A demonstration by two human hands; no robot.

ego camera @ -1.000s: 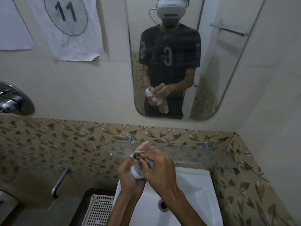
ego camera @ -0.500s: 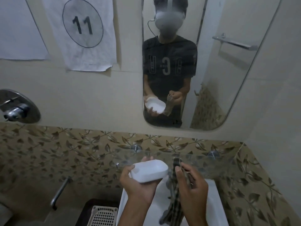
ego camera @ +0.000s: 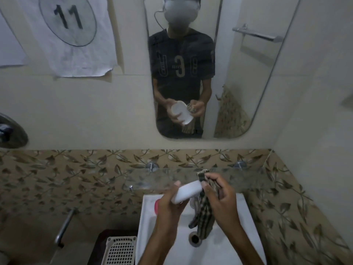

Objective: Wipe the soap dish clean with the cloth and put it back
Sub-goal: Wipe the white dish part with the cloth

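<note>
My left hand (ego camera: 169,204) grips a white oval soap dish (ego camera: 188,192) over the washbasin, its underside turned toward me and tilted. My right hand (ego camera: 219,194) pinches a checked brown cloth (ego camera: 204,215) just right of the dish; the cloth's top touches the dish's right end and the rest hangs down toward the drain. In the mirror (ego camera: 210,73) the reflection shows the dish's hollow side facing the wall.
A white washbasin (ego camera: 246,226) with a drain (ego camera: 194,239) lies below my hands. A glass shelf (ego camera: 248,177) runs along the leaf-patterned tiles behind them. A pink object (ego camera: 157,206) sits on the basin's left rim. A white perforated basket (ego camera: 119,250) and a metal handle (ego camera: 64,228) stand at the lower left.
A second ago both hands were pressed together round the dish and cloth. They parted, and now the cloth hand is back against the dish's right end; the dish has tilted.
</note>
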